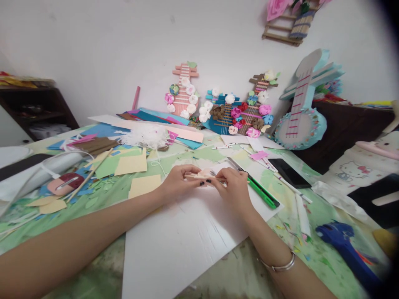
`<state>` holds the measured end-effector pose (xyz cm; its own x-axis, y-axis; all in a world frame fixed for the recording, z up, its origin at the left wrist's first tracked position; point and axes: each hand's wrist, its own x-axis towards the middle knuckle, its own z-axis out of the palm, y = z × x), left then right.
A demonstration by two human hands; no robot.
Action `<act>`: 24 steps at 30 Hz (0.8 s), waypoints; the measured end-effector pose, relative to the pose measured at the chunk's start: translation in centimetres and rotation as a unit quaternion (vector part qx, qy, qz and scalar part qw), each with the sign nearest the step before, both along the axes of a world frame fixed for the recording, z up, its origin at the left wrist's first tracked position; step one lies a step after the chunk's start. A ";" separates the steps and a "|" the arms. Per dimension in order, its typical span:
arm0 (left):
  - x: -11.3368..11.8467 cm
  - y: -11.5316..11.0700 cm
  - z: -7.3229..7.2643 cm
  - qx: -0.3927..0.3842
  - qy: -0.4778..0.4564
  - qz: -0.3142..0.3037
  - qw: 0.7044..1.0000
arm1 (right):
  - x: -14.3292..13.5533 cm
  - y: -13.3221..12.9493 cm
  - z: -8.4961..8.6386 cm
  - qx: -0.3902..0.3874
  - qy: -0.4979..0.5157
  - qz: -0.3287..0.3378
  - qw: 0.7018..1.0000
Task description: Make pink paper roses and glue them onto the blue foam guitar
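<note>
On my right, a white bin [341, 185] with a cat print shows a pink band near its top; I cannot see what it holds. Far off to my left, a dark cabinet [64, 110] has open compartments, pale wrapped things [48, 129] in the lower one.

Between my left hand [181, 181] and right hand [233, 183], above a white sheet [183, 249] on the bench [96, 278], I hold a pale paper piece [205, 172] with a thin stick [193, 178]. The fingers of both hands pinch it, thumbs nearly meeting in the middle. The stick's long axis runs left to right, almost level, its ends toward my two palms. Just beyond my right hand lies a green cutter [262, 192], its blade pointing away and leftward.
</note>
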<state>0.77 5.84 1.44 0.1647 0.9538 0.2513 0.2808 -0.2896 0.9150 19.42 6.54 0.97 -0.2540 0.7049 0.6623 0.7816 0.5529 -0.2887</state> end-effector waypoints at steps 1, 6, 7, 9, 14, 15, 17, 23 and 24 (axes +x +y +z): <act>-0.1 0.1 -0.1 -0.002 0.000 0.003 1.000 | 0.2 0.1 0.0 -0.003 -0.006 0.004 1.000; -0.3 0.5 -0.4 -0.048 -0.037 0.030 0.998 | 1.2 0.6 0.4 -0.043 -0.026 0.014 0.999; -0.4 0.5 -0.4 -0.060 -0.050 0.032 0.996 | 1.5 0.7 0.5 -0.057 -0.026 0.015 0.998; -0.5 0.5 -0.4 -0.080 -0.085 0.027 0.993 | 2.1 1.0 1.0 -0.087 -0.024 0.017 0.996; -0.8 0.9 -0.7 -0.106 -0.175 0.016 0.979 | 4.5 1.8 1.8 -0.141 0.009 0.005 0.990; -0.9 0.9 -0.8 -0.111 -0.194 0.011 0.975 | 5.1 2.0 2.0 -0.153 0.032 -0.001 0.988; -0.9 0.8 -0.8 -0.124 -0.229 -0.012 0.965 | 5.9 2.2 2.1 -0.170 0.088 -0.014 0.981; 0.0 -0.5 -0.3 -0.151 -0.193 -0.117 0.962 | 4.7 1.3 2.3 -0.238 0.253 0.093 0.933; 0.2 -0.7 -0.2 -0.148 -0.181 -0.132 0.963 | 4.1 0.9 2.3 -0.255 0.249 0.121 0.926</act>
<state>1.00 5.11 1.24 0.3638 0.9294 0.0622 -0.1201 -0.0194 0.9926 23.50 7.47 3.31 -0.1980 0.9204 0.3372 0.3515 0.3878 -0.8521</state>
